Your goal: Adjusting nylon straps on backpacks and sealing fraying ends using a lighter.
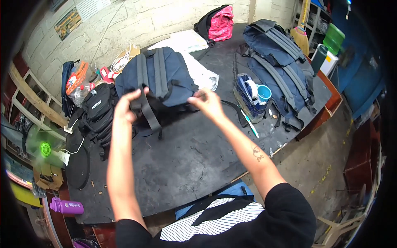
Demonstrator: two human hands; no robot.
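Note:
A navy backpack (177, 68) with grey padded shoulder straps lies tilted on the black table, its strap side facing up and its near edge raised off the surface. My left hand (126, 105) is closed on the backpack's near left corner, next to a dangling black webbing strap (149, 112). At the near right corner, my right hand (209, 104) pinches the edge of the same backpack between thumb and fingers. The underside is in shadow, and motion blurs the fingers slightly.
A black backpack (99, 105) sits to the left. More navy backpacks (281, 68) are stacked at the right, beside a clear container (248, 103) with tape rolls and a toothbrush-like pen (251, 126). A purple bottle (66, 206) and a spinning fan (45, 149) stand at left.

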